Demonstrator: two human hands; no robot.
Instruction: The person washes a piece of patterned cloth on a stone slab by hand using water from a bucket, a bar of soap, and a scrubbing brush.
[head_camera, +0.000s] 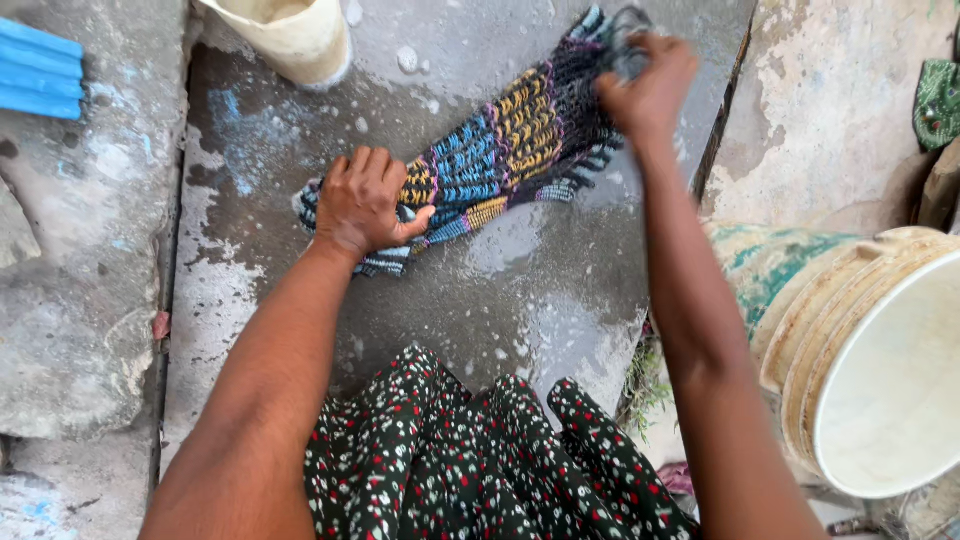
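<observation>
1. Surface: you're working on a wet grey stone slab (520, 300), dark with water, with soap suds and pale powdery streaks near its far left part.
2. Thing: a striped knitted cloth (500, 150) in black, blue, yellow and purple lies flat on the slab, stretched diagonally from lower left to upper right.
3. Your left hand (362, 203) is spread palm-down on the cloth's near end, pinning it to the slab, thumb out to the right.
4. Your right hand (648, 88) is closed round the bunched far end of the cloth; it's motion-blurred.
5. Hands are well apart, one at each end of the cloth.
6. Surroundings: rough cracked concrete (70, 300) to the left of the slab, with a blue ribbed object (40, 70) at the top left edge.
7. A cream plastic container (295, 35) stands at the slab's far edge, partly out of frame.
8. To your right, a cream bucket (880, 370) lies tilted, open mouth facing you, beside peeling pale wall or floor.
9. Your dark floral-print garment (470, 460) fills the bottom centre.
</observation>
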